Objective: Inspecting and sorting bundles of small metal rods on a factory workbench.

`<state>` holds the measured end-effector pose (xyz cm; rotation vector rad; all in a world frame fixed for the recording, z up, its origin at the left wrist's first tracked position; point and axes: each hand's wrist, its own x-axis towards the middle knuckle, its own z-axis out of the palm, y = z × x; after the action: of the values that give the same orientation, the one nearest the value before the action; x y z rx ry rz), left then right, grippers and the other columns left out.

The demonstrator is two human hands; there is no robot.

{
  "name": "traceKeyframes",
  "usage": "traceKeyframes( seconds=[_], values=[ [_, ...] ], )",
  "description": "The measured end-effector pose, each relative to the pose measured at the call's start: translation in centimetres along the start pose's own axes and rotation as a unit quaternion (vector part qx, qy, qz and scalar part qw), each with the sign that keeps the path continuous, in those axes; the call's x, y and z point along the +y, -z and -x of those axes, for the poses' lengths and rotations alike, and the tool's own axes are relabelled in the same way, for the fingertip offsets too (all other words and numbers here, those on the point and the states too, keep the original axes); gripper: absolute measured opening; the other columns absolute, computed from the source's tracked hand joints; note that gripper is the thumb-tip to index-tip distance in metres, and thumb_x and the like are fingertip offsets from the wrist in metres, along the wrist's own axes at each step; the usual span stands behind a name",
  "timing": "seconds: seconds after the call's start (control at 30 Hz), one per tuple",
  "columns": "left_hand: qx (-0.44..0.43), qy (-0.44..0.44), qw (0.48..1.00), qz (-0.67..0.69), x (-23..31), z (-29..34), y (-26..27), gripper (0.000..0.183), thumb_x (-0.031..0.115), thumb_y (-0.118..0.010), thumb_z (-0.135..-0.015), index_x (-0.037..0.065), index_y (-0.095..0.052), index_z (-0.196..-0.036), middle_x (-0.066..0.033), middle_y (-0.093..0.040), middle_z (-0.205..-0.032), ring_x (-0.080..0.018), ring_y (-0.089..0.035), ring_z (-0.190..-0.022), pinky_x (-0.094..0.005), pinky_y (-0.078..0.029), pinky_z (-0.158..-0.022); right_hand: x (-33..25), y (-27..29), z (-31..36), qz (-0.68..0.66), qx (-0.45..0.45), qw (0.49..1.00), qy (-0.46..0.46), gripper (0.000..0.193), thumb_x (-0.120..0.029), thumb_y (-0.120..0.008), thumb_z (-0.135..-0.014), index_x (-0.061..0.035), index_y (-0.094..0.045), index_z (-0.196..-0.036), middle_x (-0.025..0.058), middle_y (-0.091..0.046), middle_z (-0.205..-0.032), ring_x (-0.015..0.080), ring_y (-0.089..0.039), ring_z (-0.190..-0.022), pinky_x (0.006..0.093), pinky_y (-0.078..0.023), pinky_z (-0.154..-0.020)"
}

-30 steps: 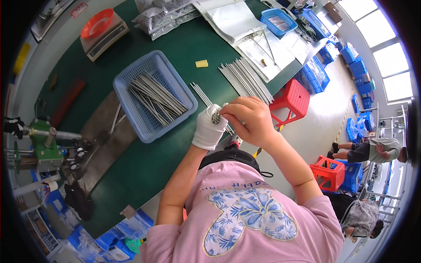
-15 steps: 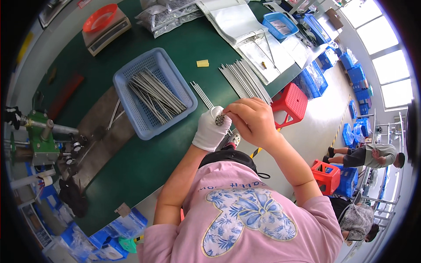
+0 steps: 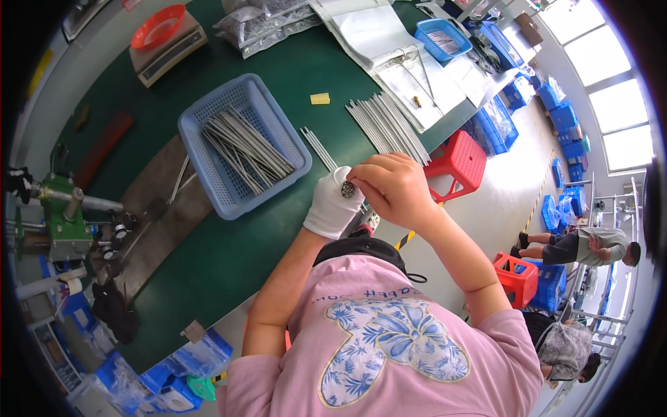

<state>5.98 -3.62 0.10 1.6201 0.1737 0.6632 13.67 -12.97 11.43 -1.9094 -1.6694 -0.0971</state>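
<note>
A pink shirt (image 3: 389,278) printed with blue flowers is seen closest, worn by the person whose forearms are stretched toward the edge of a green desk (image 3: 208,243). The left hand (image 3: 329,205) is covered by a white glove, and its fingers are wrapped around a bundle of rods (image 3: 349,188), whose round, speckled end is turned up into view. The right hand (image 3: 394,184) is bare; its fingers are bent and brought together at the rim of the bundle, but whether a single rod is pinched between them cannot be told. Just beyond, a few loose grey rods (image 3: 317,148) are laid side by side on the desk, partly hidden by the hands. To their left, a perforated blue basket (image 3: 196,160) is occupied by a heap of similar rods (image 3: 246,149); to their right, a row of rods (image 3: 389,128) is spread near the desk's edge, beside which a red stool (image 3: 469,163) is placed. Farther off, a yellow slip (image 3: 319,99), an opened folder (image 3: 368,35), a small blue basket (image 3: 421,29), filled plastic bags (image 3: 267,31) and a scale (image 3: 170,55) topped by an orange-red dish are set out. In the background, blue crates and two other people (image 3: 601,247) can be seen.
</note>
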Motion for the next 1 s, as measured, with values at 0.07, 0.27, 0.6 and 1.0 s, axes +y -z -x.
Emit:
traceKeyframes(
  seconds=[0.07, 0.27, 0.6, 1.0],
  values=[
    [-0.012, 0.013, 1.0, -0.006, 0.08, -0.06, 0.08, 0.015, 0.015, -0.06, -0.078, 0.003, -0.053, -0.074, -0.0158, -0.054, -0.066, -0.0343, -0.054, -0.062, -0.0382, -0.043, -0.053, -0.03, 0.09, -0.02, 0.0, -0.004, 1.0, -0.004, 0.01, -0.003, -0.059, -0.072, -0.0057, -0.06, -0.082, 0.0055, -0.059, -0.07, 0.0227, -0.058, -0.063, 0.0326, -0.044, -0.056],
    [-0.025, 0.02, 0.999, -0.027, 0.72, -0.13, 0.24, 0.015, 0.015, -0.06, -0.078, 0.002, -0.053, -0.075, -0.0161, -0.054, -0.067, -0.034, -0.054, -0.061, -0.0382, -0.043, -0.053, -0.31, 0.16, -0.03, -0.008, 0.062, 0.998, -0.019, 0.006, -0.008, -0.06, -0.073, -0.0082, -0.059, -0.079, 0.0036, -0.057, -0.068, 0.022, -0.054, -0.058, 0.0319, -0.041, -0.053],
    [-0.03, 0.027, 0.999, -0.007, 0.74, -0.18, 0.28, 0.014, 0.013, -0.06, -0.077, 0.002, -0.052, -0.076, -0.0163, -0.053, -0.067, -0.0341, -0.053, -0.061, -0.0373, -0.042, -0.052, -0.1, -0.1, 0.3, -0.049, 0.036, 0.998, -0.031, 0.007, -0.004, -0.059, -0.074, -0.0055, -0.059, -0.08, 0.0061, -0.058, -0.068, 0.0235, -0.055, -0.057, 0.0321, -0.042, -0.053],
    [-0.033, 0.008, 0.999, -0.028, 0.27, -0.29, 0.14, 0.008, 0.009, -0.059, -0.075, 0.003, -0.052, -0.076, -0.0162, -0.055, -0.069, -0.0362, -0.055, -0.065, -0.0384, -0.043, -0.054, -0.19, 0.25, 0.1, -0.007, 0.028, 1.0, 0.006, 0.008, -0.003, -0.06, -0.072, -0.0057, -0.059, -0.08, 0.0051, -0.058, -0.068, 0.0224, -0.055, -0.058, 0.032, -0.042, -0.054]
  ],
)
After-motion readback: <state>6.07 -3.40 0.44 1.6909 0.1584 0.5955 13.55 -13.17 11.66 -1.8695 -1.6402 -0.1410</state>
